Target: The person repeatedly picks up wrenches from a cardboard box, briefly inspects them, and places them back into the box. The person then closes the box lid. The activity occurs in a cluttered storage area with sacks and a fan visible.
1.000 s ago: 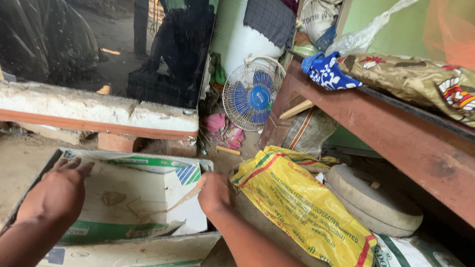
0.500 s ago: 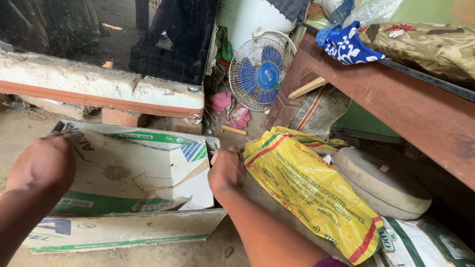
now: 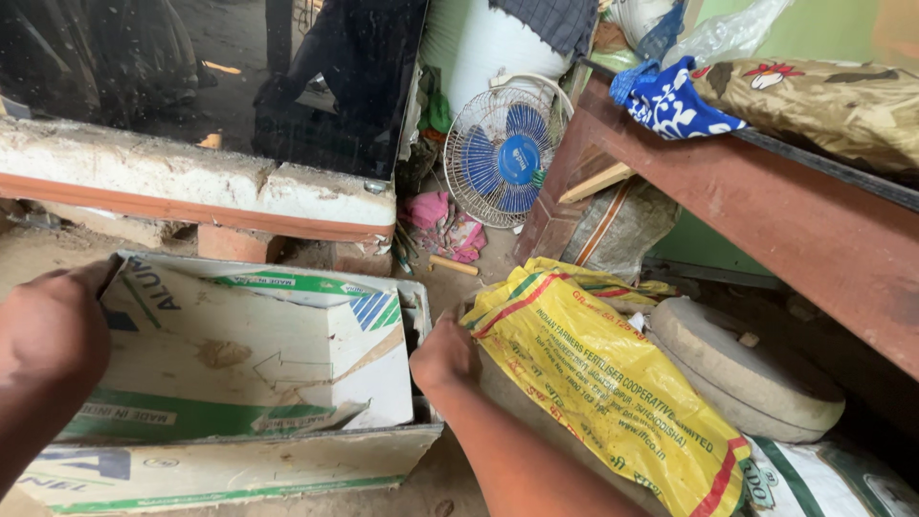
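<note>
Your left hand (image 3: 53, 330) sits at the near left, closed over the left edge of the cardboard box (image 3: 258, 369). Fingers wrap the flap there; grip is pressed onto the cardboard, fingertips hidden behind the edge.

Your right hand (image 3: 442, 356) is at the box's right side, in the gap between the box and the yellow sack (image 3: 613, 383). Fingers curl down out of view, so I cannot tell whether that grip is spread or pinching anything. The hand touches or nearly touches the box's right wall; exact contact not clear.

The box lies on the dirt floor (image 3: 455, 287), near centre-left, white with green and blue printed bands. Its top flaps are folded inward and a torn flap hangs along the near edge.

The yellow sack lies just right of the box, slanting from far left to near right, with red and green stripes. It rests against a round grey stone disc (image 3: 756, 373) further right.

Far behind the box: a rough concrete ledge (image 3: 191, 187) with an orange band. A small fan (image 3: 503, 158) with blue blades stands far centre. A red-brown wooden worktop (image 3: 795, 220) runs along the right, carrying a blue patterned cloth (image 3: 670, 101) and a brown printed bag (image 3: 833, 101).
</note>
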